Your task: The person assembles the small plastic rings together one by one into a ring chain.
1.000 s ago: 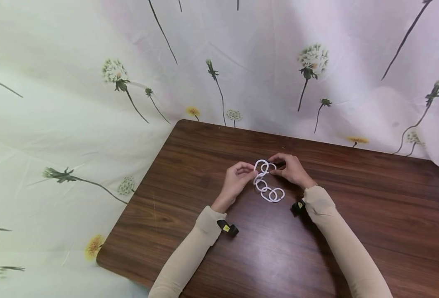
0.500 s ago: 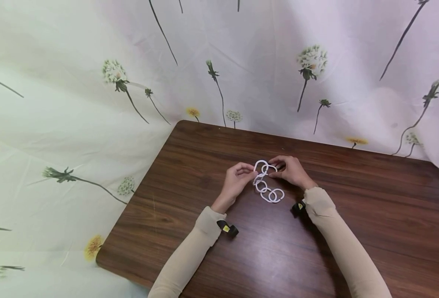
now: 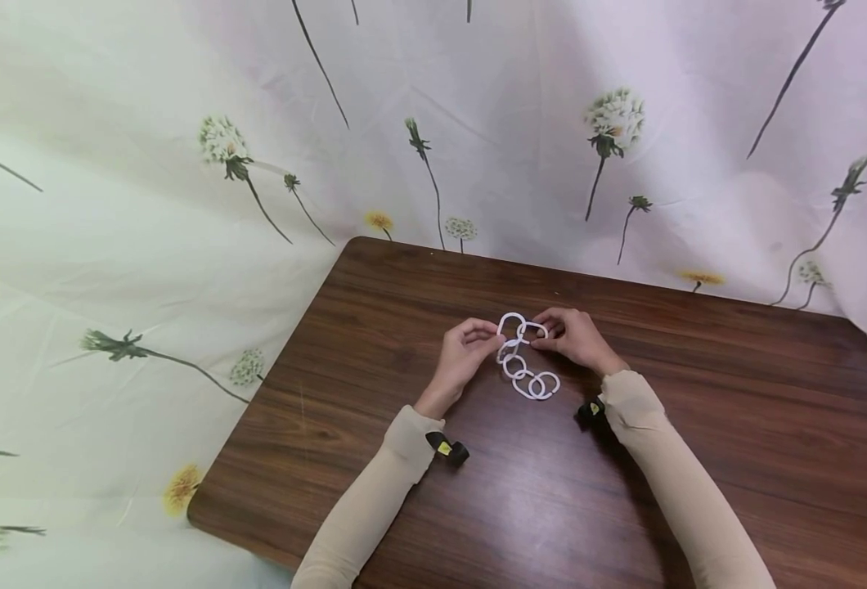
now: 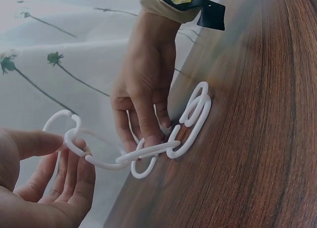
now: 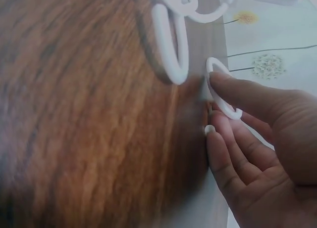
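Several white plastic chain links (image 3: 511, 366) are joined in a short chain. My left hand (image 3: 461, 360) pinches the chain near its far end between thumb and fingers. Facing it, my right hand (image 3: 572, 337) grips the end link (image 5: 223, 92), thumb on one side and fingers on the other, as the right wrist view shows. From the left hand the chain curves toward me, and its near links (image 4: 195, 114) lie low at the wooden tabletop. In the left wrist view, my left hand (image 4: 44, 178) is large at lower left and the right hand (image 4: 143, 84) reaches in from above.
The dark wooden table (image 3: 698, 393) stands against a pale curtain (image 3: 492, 139) printed with dandelions. Black wrist cameras sit on both sleeves, the left camera (image 3: 448, 450) and the right camera (image 3: 590, 411) close over the tabletop.
The end link in my right hand has turned and looks flatter in the head view. My left hand and the link by it have shifted slightly left; the near links barely moved.
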Tool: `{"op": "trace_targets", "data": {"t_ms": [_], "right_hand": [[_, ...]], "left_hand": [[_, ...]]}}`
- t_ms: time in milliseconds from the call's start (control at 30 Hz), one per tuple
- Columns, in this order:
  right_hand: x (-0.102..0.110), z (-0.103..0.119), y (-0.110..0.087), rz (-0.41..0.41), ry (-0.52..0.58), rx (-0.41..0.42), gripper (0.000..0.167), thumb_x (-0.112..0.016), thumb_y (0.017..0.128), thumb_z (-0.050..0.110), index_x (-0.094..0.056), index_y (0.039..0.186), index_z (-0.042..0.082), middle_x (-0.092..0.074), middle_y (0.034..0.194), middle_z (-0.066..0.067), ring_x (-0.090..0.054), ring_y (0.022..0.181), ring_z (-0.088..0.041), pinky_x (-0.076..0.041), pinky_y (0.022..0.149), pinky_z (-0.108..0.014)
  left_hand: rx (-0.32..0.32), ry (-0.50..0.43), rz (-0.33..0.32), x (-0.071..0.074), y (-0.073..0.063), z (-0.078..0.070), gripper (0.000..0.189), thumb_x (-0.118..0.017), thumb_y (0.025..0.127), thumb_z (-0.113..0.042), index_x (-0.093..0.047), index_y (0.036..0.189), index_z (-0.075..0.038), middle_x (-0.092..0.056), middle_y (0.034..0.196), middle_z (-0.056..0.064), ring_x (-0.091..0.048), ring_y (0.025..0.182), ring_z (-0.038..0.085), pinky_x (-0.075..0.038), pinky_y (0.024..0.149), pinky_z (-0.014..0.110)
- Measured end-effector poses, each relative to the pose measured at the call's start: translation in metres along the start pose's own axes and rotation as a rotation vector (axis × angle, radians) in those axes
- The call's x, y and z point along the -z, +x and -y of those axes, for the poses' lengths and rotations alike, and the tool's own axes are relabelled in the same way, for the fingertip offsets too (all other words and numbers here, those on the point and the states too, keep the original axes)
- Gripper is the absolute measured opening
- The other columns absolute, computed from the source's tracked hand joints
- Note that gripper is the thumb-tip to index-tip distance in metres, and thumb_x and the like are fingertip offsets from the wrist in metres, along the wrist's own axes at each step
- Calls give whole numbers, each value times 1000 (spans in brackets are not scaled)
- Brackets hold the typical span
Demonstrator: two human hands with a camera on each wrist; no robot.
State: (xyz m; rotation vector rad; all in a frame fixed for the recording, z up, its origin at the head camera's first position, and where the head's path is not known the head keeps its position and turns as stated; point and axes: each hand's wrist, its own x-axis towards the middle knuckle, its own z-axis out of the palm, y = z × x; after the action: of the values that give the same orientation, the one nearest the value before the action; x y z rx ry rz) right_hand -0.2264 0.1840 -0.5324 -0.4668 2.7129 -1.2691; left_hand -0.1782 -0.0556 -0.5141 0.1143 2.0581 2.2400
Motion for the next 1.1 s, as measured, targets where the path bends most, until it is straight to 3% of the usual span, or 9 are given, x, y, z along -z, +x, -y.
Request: {"op": "trace_targets", "data": {"t_ms": [300,733,900,1033,1100], "right_hand": [[4,-2,-5,-1,66,-16,23,-68,99,4,-71,121,-4,-76,104,-23,-75,90,-33,-61,70,-27],[6,-2,-20,-107,184,-66,24,-69,100,6,-70,121,-5,-75,108,-26,-77,93,-37,-66,71,-35],[11,2,-25,-127,215,-58,25,-70,100,9,-69,121,-5,-75,107,-27,-77,91,-38,-65,67,-40],[20,29,-34,-146,238,-24,22,-70,98,3,-69,117,-8,-74,107,-33,-75,92,-47,-64,67,-31],[25,43,-39,-160,241,-2,20,-69,97,-1,-69,115,-10,-73,105,-34,-76,89,-45,-62,67,-25]], "left_hand": [[10,-23,-2,-2,3,1,23,-76,91,0,-68,109,10,-73,89,3,-68,80,3,-56,76,18],[12,-26,9,-3,9,-1,24,-75,91,1,-67,111,11,-72,84,-7,-67,79,2,-56,75,15],[22,-15,8,-4,11,0,24,-77,90,-1,-69,110,9,-73,85,-5,-68,79,3,-59,80,23],[29,-1,1,-3,12,2,23,-78,89,-3,-70,109,6,-75,89,2,-68,80,4,-60,86,34],[34,-2,-1,-3,12,2,22,-78,90,-3,-70,108,6,-75,89,2,-68,80,4,-60,88,39]]}}
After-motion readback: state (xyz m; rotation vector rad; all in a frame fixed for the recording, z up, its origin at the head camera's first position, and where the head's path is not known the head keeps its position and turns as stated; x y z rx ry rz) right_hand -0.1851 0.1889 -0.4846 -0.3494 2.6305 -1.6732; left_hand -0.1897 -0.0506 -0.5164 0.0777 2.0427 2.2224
